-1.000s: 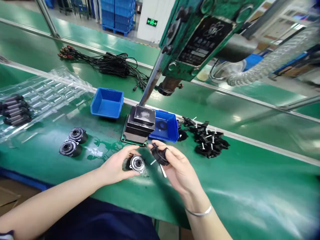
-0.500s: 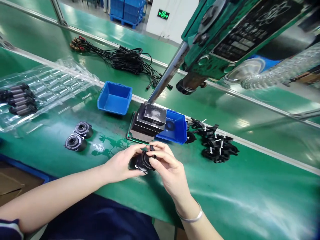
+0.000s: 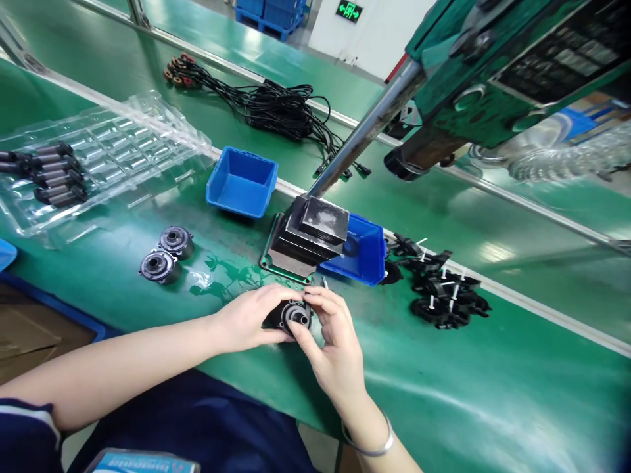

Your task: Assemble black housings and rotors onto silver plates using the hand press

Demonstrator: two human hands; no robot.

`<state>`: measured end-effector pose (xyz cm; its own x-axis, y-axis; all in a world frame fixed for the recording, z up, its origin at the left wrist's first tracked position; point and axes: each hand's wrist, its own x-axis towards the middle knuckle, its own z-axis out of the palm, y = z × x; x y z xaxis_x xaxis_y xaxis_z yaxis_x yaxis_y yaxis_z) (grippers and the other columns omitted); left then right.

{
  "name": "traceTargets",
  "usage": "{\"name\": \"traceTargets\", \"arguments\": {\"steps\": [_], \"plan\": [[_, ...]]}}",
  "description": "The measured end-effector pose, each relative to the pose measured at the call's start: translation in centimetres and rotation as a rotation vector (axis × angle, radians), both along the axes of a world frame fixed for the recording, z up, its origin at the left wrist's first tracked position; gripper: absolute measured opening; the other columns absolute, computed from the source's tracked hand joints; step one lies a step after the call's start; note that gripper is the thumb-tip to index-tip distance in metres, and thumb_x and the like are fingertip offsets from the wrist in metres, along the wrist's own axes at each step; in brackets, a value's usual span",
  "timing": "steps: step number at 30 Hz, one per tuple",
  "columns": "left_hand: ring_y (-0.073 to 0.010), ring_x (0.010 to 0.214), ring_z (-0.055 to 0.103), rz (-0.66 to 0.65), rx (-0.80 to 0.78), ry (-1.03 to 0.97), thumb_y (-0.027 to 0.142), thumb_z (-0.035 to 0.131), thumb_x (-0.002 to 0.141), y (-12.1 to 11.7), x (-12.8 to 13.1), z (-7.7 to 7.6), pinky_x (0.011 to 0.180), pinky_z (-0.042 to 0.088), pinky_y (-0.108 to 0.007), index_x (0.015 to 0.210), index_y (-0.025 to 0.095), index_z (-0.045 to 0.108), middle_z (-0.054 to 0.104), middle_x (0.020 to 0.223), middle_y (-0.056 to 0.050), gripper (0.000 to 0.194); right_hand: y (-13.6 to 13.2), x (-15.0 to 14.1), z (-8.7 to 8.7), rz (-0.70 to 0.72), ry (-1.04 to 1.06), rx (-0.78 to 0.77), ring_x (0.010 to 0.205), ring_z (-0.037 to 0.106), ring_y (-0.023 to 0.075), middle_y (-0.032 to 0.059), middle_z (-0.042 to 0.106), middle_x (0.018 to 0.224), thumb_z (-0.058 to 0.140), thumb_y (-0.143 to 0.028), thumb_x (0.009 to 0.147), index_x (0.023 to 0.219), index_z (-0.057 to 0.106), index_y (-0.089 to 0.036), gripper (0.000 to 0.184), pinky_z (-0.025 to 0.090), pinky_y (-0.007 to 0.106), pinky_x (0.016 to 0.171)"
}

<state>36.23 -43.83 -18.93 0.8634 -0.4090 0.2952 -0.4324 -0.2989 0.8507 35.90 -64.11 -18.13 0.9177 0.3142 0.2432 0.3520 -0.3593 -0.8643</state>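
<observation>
In front of me, low over the green bench, a small round black pump (image 3: 298, 316) is held between both hands, its ported black cover on top. My left hand (image 3: 250, 318) wraps the body from the left, thumb and fingers on opposite sides. On the right, my right hand (image 3: 337, 341) closes on the cover, with the thumb on its face and the fingertips at its far edge. Cover and body sit together; whether they touch all round is hidden by my fingers. Two similar round pump bodies (image 3: 158, 266) stand to the left.
A press with a metal block base (image 3: 315, 226) stands just beyond my hands, its green head above right. Blue bins (image 3: 241, 184) flank the base. Black covers with white pins (image 3: 446, 289) lie right. Black cables (image 3: 280, 108) and a clear tray (image 3: 118, 141) lie farther back.
The black cover in my right hand has come left and down onto the round body in my left hand. Both hands are now together around it. The view has shifted right.
</observation>
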Motion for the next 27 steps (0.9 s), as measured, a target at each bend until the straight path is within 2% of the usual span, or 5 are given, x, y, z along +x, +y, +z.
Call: {"name": "traceTargets", "arguments": {"steps": [15,18,20,22,27], "plan": [[-0.0224,0.116,0.065,-0.033,-0.022,-0.099,0.023,0.075,0.089,0.0,0.0,-1.1,0.1,0.057,-0.037,0.124,0.023,0.058,0.062,0.121,-0.01,0.039,0.3,0.1,-0.4,0.027,-0.023,0.019,0.129,0.055,0.0257,0.0109,0.054,0.133,0.068,-0.028,0.096,0.13,0.053,-0.028,0.036,0.051,0.052,0.111],[-0.0214,0.107,0.067,0.007,-0.011,-0.146,0.021,0.076,0.087,-0.1,-0.3,-0.4,0.093,0.059,-0.035,0.12,0.022,0.059,0.065,0.112,-0.008,0.037,-0.1,0.8,0.4,0.068,-0.024,-0.011,0.13,0.056,0.0261,0.011,0.055,0.132,0.069,-0.034,0.096,0.132,0.053,-0.028,0.04,0.054,0.051,0.11],[-0.0202,0.101,0.068,0.027,-0.026,-0.193,0.02,0.077,0.085,0.3,0.0,1.5,0.089,0.059,-0.033,0.119,0.022,0.059,0.067,0.107,-0.006,0.038,-0.9,2.1,2.2,0.115,-0.051,-0.021,0.13,0.056,0.0266,0.0116,0.055,0.135,0.069,-0.038,0.096,0.136,0.052,-0.028,0.044,0.055,0.049,0.109],[-0.0196,0.102,0.068,0.03,-0.033,-0.259,0.019,0.078,0.084,0.9,1.1,4.5,0.089,0.058,-0.032,0.12,0.023,0.059,0.069,0.108,-0.006,0.041,-2.1,4.0,5.5,0.078,-0.14,0.0,0.129,0.058,0.0261,0.0121,0.055,0.135,0.065,-0.038,0.098,0.137,0.053,-0.028,0.042,0.055,0.048,0.109],[-0.0186,0.101,0.068,0.142,-0.01,-0.266,0.023,0.082,0.079,2.1,6.9,12.2,0.093,0.056,-0.033,0.117,0.023,0.062,0.069,0.111,-0.003,0.043,-4.6,10.9,18.1,-0.176,-0.724,0.171,0.12,0.064,0.0217,0.0103,0.055,0.132,0.063,-0.03,0.1,0.136,0.057,-0.026,0.037,0.052,0.048,0.111]]}}
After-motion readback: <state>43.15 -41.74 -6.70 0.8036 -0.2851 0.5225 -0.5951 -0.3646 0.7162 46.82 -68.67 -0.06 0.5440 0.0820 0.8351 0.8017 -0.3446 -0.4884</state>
